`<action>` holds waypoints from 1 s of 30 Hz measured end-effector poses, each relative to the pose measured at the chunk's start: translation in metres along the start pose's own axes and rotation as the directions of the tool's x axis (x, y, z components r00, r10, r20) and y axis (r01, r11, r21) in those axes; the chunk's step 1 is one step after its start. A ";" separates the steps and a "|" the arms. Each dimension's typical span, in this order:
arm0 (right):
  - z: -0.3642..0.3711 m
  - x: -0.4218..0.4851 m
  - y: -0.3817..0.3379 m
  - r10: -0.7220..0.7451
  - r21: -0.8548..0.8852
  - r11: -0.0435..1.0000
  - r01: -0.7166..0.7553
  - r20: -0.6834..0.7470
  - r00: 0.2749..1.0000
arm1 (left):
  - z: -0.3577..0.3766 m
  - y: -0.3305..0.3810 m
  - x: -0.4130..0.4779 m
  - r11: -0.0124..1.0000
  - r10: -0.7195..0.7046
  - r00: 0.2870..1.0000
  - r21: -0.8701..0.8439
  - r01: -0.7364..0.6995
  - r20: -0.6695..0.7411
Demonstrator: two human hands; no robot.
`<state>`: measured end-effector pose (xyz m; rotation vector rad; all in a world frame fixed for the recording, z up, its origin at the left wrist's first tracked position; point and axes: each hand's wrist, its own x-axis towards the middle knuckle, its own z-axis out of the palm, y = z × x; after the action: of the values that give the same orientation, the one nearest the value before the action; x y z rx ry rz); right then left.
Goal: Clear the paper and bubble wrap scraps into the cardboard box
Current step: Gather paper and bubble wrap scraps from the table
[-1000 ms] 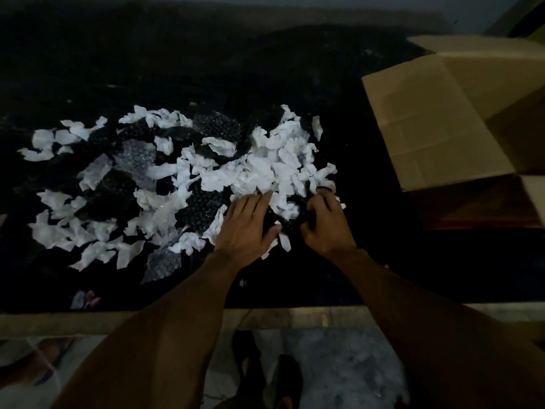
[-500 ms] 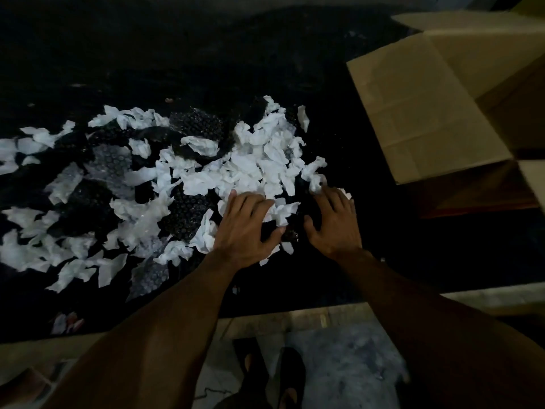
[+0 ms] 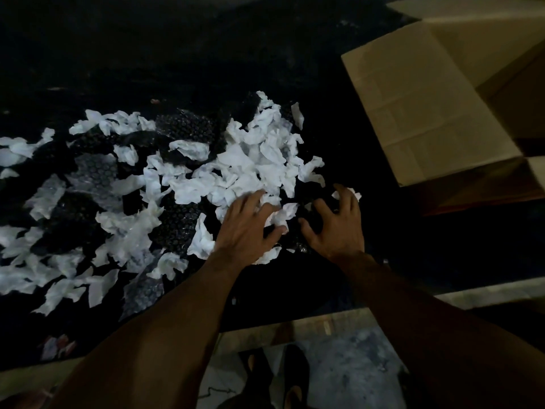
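Several torn white paper scraps and pieces of clear bubble wrap lie spread over a black table top. My left hand rests palm down on the near right edge of the pile, fingers apart over a crumpled scrap. My right hand is beside it, fingers spread and curled over dark bubble wrap, with a small paper scrap at its fingertips. An open cardboard box stands at the right, one flap folded toward the pile.
The table's pale front edge runs below my forearms. Beneath it I see grey floor and my dark shoes. More scraps trail off to the far left.
Both hands have opened their fingers and shifted slightly forward on the pile's right edge. The view has swung, so the box sits higher and the scraps further left.
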<state>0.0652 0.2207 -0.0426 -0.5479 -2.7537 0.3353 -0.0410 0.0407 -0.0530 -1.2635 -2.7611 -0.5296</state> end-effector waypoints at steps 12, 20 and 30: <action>0.003 0.007 -0.002 -0.003 0.166 0.986 -0.019 0.131 0.991 | 0.003 -0.002 0.001 0.996 -0.011 0.999 -0.084 0.008 -0.032; 0.007 0.008 -0.002 0.079 0.127 0.988 -0.092 0.099 0.992 | 0.003 -0.001 0.012 0.991 -0.085 0.992 -0.115 0.075 -0.090; -0.049 0.050 -0.020 0.172 0.547 0.817 -0.185 0.075 0.982 | -0.067 0.012 0.050 0.954 -0.128 0.987 -0.282 0.096 -0.096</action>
<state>0.0316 0.2308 0.0208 -0.6383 -2.4458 1.1438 -0.0713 0.0616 0.0231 -1.0847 -2.7457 -0.9957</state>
